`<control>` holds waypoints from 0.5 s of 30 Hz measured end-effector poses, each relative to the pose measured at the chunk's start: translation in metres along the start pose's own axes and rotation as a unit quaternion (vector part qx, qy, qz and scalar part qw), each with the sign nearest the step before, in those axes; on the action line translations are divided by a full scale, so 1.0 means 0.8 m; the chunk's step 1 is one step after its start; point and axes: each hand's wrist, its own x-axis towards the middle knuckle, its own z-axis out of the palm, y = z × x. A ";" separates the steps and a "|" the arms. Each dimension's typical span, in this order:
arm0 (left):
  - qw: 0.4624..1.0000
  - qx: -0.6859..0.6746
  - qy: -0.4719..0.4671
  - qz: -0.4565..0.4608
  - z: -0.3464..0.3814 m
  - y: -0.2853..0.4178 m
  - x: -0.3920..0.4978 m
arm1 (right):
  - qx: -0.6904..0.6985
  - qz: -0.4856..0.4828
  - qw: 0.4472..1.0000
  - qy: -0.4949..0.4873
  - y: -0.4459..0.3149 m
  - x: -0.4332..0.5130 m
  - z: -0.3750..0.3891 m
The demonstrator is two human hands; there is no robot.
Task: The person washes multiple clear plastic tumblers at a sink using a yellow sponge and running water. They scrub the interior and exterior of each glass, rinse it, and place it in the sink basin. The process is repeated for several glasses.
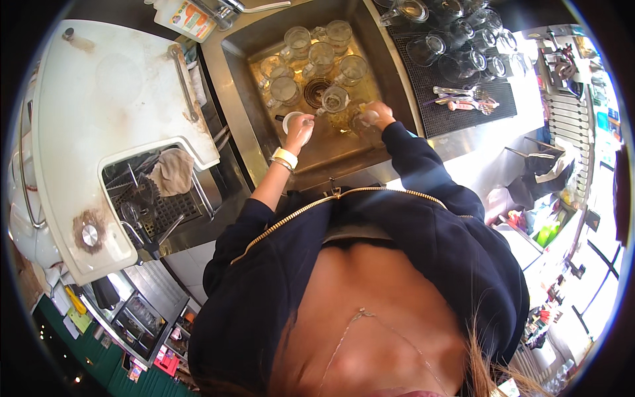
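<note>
Over the near part of a steel sink [317,168], my left hand [300,133] grips a small white cup [292,122]. A dark piece juts out beside the cup's left side; I cannot tell whether it belongs to it. My right hand [378,115] is closed around a clear glass [361,125], partly hidden by the fingers, with something small and yellowish at the fingertips. Between my hands a glass mug [335,99] stands beside the round drain [316,93]. Several more glass mugs [321,57] stand upright on the sink floor farther back.
Right of the sink, a black drainage mat [431,119] bears several upturned glasses [461,64] and a pile of cutlery [464,99]. A faucet [225,17] and a plastic jug [183,20] are at the back left. A white machine [134,94] with a cloth [173,171] flanks the left side.
</note>
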 end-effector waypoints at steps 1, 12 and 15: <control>1.000 0.010 -0.015 0.011 -0.007 -0.005 0.000 | 0.003 -0.009 1.000 0.018 0.003 -0.012 -0.008; 0.941 -0.237 -0.191 -0.149 -0.020 0.178 -0.035 | 0.169 -0.083 0.970 0.154 -0.088 -0.133 -0.167; 0.936 -0.281 -0.155 -0.144 -0.020 0.232 -0.028 | 0.320 -0.151 0.917 0.184 -0.124 -0.136 -0.183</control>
